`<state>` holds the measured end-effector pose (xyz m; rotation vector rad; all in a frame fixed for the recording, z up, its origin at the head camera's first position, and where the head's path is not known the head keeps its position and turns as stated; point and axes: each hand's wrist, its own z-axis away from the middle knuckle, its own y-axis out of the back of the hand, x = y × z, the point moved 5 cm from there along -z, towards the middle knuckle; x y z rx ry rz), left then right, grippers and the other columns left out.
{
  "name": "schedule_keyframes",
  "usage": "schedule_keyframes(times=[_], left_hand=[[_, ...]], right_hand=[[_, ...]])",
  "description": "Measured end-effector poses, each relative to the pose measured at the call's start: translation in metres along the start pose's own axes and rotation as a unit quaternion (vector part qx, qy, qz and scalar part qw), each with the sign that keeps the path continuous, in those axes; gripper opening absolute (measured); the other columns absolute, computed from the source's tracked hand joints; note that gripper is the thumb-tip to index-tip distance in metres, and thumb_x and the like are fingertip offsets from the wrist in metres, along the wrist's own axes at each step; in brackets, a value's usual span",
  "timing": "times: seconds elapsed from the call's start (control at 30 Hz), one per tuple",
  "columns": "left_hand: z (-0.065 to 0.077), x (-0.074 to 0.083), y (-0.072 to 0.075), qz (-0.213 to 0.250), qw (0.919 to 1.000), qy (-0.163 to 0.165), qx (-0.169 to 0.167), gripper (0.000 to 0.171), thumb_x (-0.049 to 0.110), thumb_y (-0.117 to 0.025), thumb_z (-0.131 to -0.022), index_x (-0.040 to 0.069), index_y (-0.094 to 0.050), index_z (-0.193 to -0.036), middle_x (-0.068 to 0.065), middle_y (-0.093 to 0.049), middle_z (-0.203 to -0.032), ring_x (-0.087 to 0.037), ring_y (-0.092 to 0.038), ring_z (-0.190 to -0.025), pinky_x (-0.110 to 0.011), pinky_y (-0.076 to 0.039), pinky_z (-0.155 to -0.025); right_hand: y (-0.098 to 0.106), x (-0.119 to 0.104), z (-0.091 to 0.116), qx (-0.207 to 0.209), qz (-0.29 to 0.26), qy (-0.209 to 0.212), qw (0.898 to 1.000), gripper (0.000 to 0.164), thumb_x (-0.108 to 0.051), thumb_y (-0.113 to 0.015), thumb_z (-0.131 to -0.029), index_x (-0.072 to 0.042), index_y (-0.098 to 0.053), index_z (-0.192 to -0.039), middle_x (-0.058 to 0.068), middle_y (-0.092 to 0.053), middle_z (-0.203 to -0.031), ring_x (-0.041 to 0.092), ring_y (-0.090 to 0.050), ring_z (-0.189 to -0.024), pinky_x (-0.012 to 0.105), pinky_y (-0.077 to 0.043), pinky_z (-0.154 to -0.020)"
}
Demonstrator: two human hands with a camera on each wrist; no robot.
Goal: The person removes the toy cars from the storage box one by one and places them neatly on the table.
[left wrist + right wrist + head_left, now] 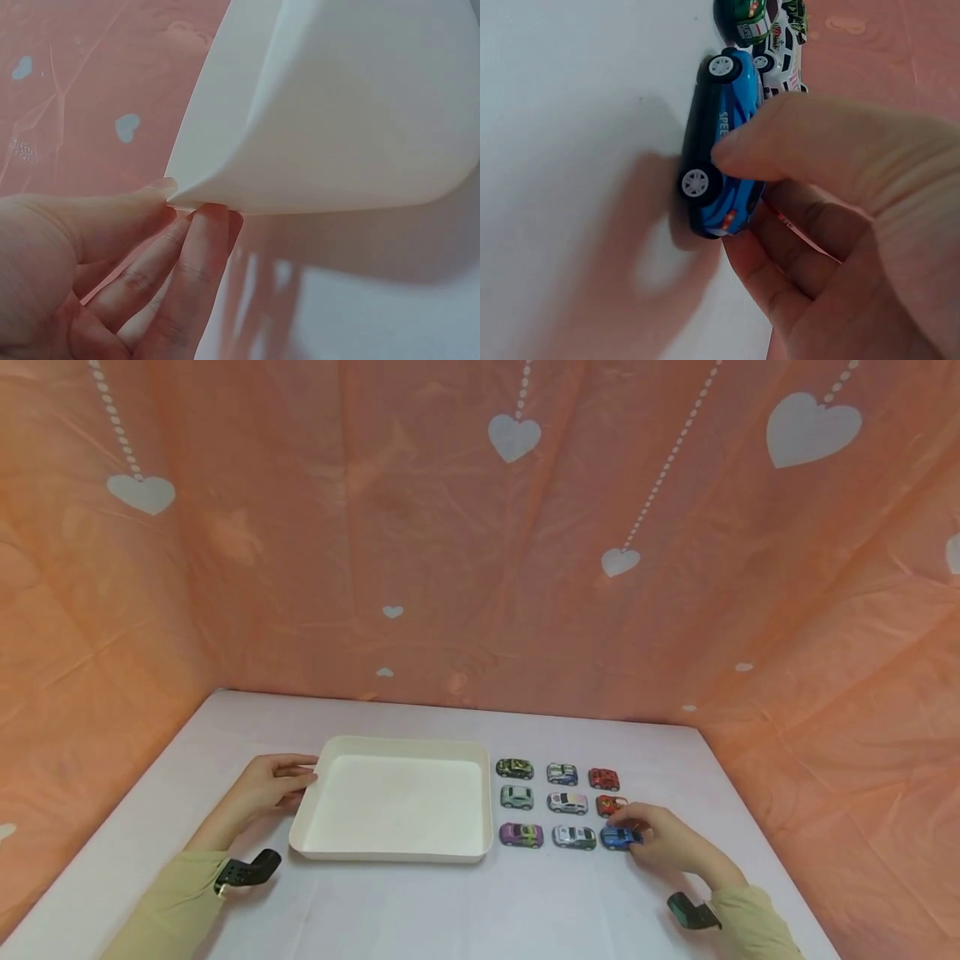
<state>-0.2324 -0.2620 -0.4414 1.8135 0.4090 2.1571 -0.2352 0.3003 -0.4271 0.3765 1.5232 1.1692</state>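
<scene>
My left hand [270, 783] is at the left wall of a white rectangular tray [390, 858]. In the left wrist view the thumb [112, 217] lies on the tray's rim with fingers under it, pinching the edge. My right hand [667, 839] is at the near right corner of a group of toy cars. Between its thumb and fingers is a blue toy car [739, 142], its side and white-hubbed wheels showing in the right wrist view. Just behind it, a red toy car [609, 805] is partly covered by the hand.
Several more toy cars stand in rows right of the tray: a silver one [574, 837], a purple one [521, 835], a camouflage one [514, 767] and a far red one [603, 778] among them. Orange cloth [450, 568] with white hearts hangs around the white table [420, 910].
</scene>
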Motion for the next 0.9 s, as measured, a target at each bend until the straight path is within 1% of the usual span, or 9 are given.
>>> schedule_keyframes(times=[0.07, 0.27, 0.43, 0.5, 0.6, 0.67, 0.8, 0.9], left_hand=[[0.001, 0.0, 0.0, 0.0, 1.0, -0.005, -0.002, 0.046, 0.012, -0.065, -0.092, -0.01, -0.051, -0.13, -0.02, -0.066, -0.105, -0.016, -0.065, -0.074, -0.03, -0.054, -0.059], [0.001, -0.002, -0.001, 0.013, 0.9999, -0.008, -0.003, 0.047, 0.012, -0.064, -0.093, -0.011, -0.049, -0.131, -0.021, -0.065, -0.106, -0.016, -0.065, -0.075, -0.031, -0.055, -0.061], [0.0, -0.003, 0.0, 0.003, 0.9998, -0.021, 0.003, 0.045, 0.011, -0.063, -0.093, -0.011, -0.05, -0.13, -0.02, -0.065, -0.104, -0.017, -0.065, -0.073, -0.032, -0.056, -0.061], [0.001, -0.002, 0.0, -0.004, 0.9996, -0.028, 0.005, 0.044, 0.01, -0.063, -0.093, -0.012, -0.05, -0.13, -0.02, -0.065, -0.103, -0.017, -0.065, -0.073, -0.032, -0.056, -0.06], [0.003, -0.001, 0.001, -0.01, 0.9992, -0.039, 0.004, 0.044, 0.011, -0.063, -0.093, -0.012, -0.051, -0.129, -0.021, -0.065, -0.102, -0.018, -0.065, -0.072, -0.033, -0.056, -0.061], [0.005, 0.0, 0.002, -0.011, 0.999, -0.044, -0.001, 0.045, 0.013, -0.062, -0.094, -0.013, -0.05, -0.129, -0.022, -0.066, -0.102, -0.019, -0.066, -0.073, -0.033, -0.056, -0.061], [0.007, 0.002, 0.011, -0.017, 0.9984, -0.054, 0.002, 0.048, 0.021, -0.059, -0.097, -0.015, -0.05, -0.128, -0.023, -0.067, -0.101, -0.022, -0.068, -0.076, -0.033, -0.056, -0.063], [0.009, 0.008, 0.024, -0.05, 0.9957, -0.075, 0.023, 0.046, 0.022, -0.057, -0.098, -0.015, -0.053, -0.125, -0.024, -0.067, -0.099, -0.023, -0.068, -0.077, -0.032, -0.056, -0.062]], right_hand=[[-0.001, 0.001, 0.0, 0.0, -0.004, -0.005, 1.0, 0.041, 0.007, -0.068, -0.074, -0.017, -0.067, -0.106, 0.0, -0.062, -0.105, 0.023, -0.054, -0.097, 0.051, -0.045, -0.09], [-0.001, 0.001, -0.001, 0.003, -0.006, -0.006, 1.0, 0.041, 0.009, -0.067, -0.074, -0.016, -0.067, -0.107, 0.0, -0.062, -0.106, 0.025, -0.054, -0.098, 0.056, -0.042, -0.092], [-0.001, -0.001, -0.001, 0.012, 0.002, 0.01, 1.0, 0.044, 0.011, -0.067, -0.072, -0.013, -0.067, -0.109, 0.001, -0.063, -0.106, 0.025, -0.055, -0.099, 0.053, -0.044, -0.091], [-0.001, -0.001, -0.001, 0.014, -0.001, 0.008, 1.0, 0.044, 0.01, -0.067, -0.072, -0.013, -0.067, -0.109, 0.001, -0.063, -0.106, 0.024, -0.056, -0.099, 0.051, -0.046, -0.09], [0.001, -0.001, 0.002, 0.014, -0.003, 0.008, 1.0, 0.042, 0.009, -0.068, -0.073, -0.013, -0.067, -0.109, 0.001, -0.063, -0.107, 0.025, -0.057, -0.099, 0.05, -0.047, -0.089], [0.005, -0.003, 0.005, 0.017, -0.002, 0.018, 1.0, 0.041, 0.008, -0.068, -0.075, -0.011, -0.066, -0.111, 0.003, -0.064, -0.108, 0.027, -0.058, -0.1, 0.049, -0.047, -0.088], [0.019, -0.006, 0.01, 0.035, 0.01, 0.042, 0.998, 0.03, -0.002, -0.066, -0.085, -0.007, -0.065, -0.115, 0.007, -0.065, -0.111, 0.029, -0.059, -0.102, 0.043, -0.05, -0.086], [0.033, -0.006, 0.012, 0.057, 0.024, 0.044, 0.997, 0.027, -0.008, -0.066, -0.089, -0.005, -0.064, -0.115, 0.008, -0.065, -0.112, 0.028, -0.059, -0.101, 0.042, -0.05, -0.086]])
